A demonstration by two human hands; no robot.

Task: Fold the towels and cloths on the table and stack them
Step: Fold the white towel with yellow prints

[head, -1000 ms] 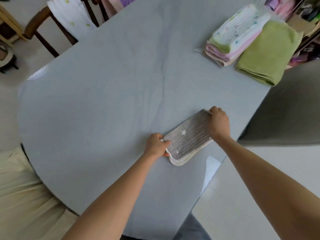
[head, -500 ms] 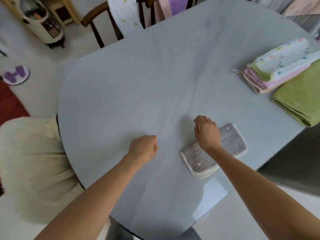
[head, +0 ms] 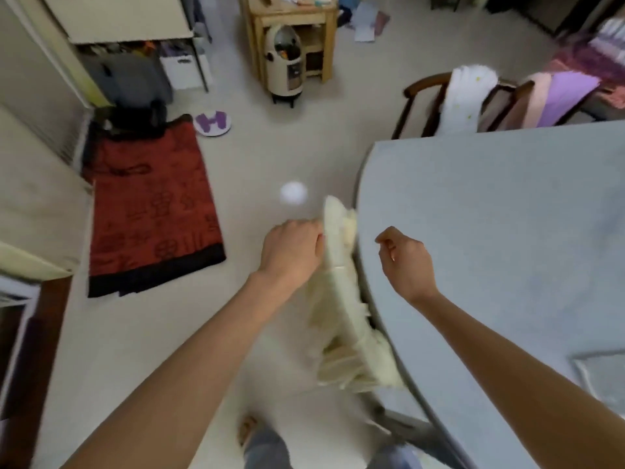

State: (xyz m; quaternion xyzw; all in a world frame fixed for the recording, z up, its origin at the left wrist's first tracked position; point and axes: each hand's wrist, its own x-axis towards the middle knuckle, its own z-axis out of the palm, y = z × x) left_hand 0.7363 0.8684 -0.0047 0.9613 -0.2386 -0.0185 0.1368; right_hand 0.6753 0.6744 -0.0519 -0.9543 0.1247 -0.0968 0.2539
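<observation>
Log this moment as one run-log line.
left hand: grips cream towel beside table edge | right hand: loosely curled, holds nothing, over table | next fold: not yet begun

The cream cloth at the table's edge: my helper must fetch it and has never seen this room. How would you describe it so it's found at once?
Start at the big grey table and go to its curved left edge. There a pale cream cloth hangs beside the rim, the left hand gripping its top. Unlike the red mat flat on the floor, it is pale, fluffy and held up.
</observation>
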